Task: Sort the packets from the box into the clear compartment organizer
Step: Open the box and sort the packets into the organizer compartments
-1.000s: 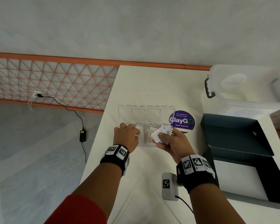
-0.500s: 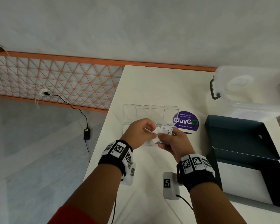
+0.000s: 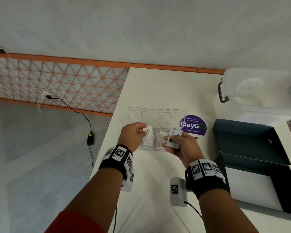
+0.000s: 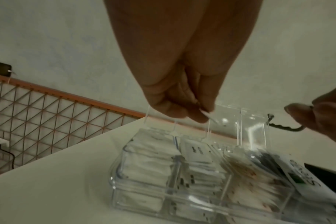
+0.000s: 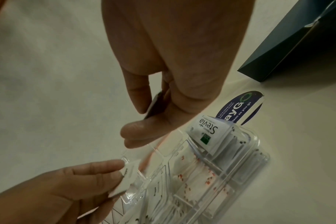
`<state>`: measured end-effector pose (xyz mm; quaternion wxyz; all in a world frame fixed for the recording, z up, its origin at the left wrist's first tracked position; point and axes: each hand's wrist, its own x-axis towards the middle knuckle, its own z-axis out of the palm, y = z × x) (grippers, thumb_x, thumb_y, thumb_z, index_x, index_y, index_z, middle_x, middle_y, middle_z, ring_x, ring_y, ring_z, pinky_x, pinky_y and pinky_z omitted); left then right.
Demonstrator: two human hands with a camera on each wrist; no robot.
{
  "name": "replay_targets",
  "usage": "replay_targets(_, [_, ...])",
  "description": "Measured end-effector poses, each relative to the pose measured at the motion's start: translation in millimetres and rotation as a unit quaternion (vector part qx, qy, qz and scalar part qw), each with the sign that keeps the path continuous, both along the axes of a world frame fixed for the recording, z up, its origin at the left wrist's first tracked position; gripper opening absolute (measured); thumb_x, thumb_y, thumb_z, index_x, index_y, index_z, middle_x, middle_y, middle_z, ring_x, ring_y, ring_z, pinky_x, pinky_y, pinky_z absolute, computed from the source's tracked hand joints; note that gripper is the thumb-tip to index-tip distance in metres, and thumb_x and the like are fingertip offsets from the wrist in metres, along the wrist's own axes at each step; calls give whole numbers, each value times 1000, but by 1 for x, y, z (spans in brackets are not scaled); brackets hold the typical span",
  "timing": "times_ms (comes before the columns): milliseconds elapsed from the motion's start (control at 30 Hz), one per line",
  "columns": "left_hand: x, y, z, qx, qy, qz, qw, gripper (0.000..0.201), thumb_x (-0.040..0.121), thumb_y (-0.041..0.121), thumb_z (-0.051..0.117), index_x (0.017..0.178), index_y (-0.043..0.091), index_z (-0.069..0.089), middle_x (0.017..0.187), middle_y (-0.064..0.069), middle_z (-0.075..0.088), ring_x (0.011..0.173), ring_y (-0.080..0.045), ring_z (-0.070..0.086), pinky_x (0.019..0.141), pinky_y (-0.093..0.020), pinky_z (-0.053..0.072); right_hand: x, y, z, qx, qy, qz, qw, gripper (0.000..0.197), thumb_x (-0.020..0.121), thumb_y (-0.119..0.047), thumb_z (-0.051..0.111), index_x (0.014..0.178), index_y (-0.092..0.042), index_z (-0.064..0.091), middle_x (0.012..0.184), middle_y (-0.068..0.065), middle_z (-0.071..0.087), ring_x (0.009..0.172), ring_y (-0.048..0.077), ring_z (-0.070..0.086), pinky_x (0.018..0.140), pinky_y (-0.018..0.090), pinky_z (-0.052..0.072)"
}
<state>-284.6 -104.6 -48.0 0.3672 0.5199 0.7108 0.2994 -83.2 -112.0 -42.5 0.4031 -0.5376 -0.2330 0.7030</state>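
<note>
thin paper sachets, pinched at the edges over the organizer

the left hand (image 3: 133, 133) pinches a single white packet (image 3: 148, 132) between thumb and fingertips, holding it above the left-hand compartments of the clear compartment organizer (image 3: 155, 147). the right hand (image 3: 181, 145) grasps a small stack of stevia packets (image 3: 174, 139), printed face up, over the organizer's right end. the organizer sits on the white table (image 3: 158, 88) with its lid flaps raised at the far side. its compartments already hold rows of sachets: plain white ones to the left, red-speckled ones in the middle, stevia at the right (image 5: 206, 131). the dark box (image 3: 252, 148) lies open, well apart to the right; no packets show inside it from the head view.

these sachets look very light, flat and floppy, likely to bend or fan out if gripped loosely. a pinch on the sealed edge, as the left hand has it, seems the safest hold. the paper probably slides easily against its neighbours, so the right hand's stack may need squeezing across its faces. dropped edge-first, each should slot between those already standing.
</note>
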Motion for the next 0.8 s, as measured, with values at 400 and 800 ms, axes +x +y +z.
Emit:
replay_targets(400, [10, 3, -22, 18, 84, 58, 995, 10, 86, 14, 69, 95, 10, 68, 104, -5, 65, 85, -16, 62, 76, -26, 49, 6, -4, -7, -9, 58, -9, 998, 25, 98, -2, 44, 115, -4, 62, 93, 21, 73, 75, 36, 73, 62, 37, 62])
replay_targets(800, [19, -2, -35, -36, 383, -177, 906, 33, 94, 22, 43, 118, 30, 65, 129, 11, 55, 118, -22, 39, 89, -39, 31, 8, -1, -7, -5, 4, 9, 1000, 15, 100, 1, 45, 107, -7, 56, 93, 18, 73, 58, 28, 69, 51, 31, 57])
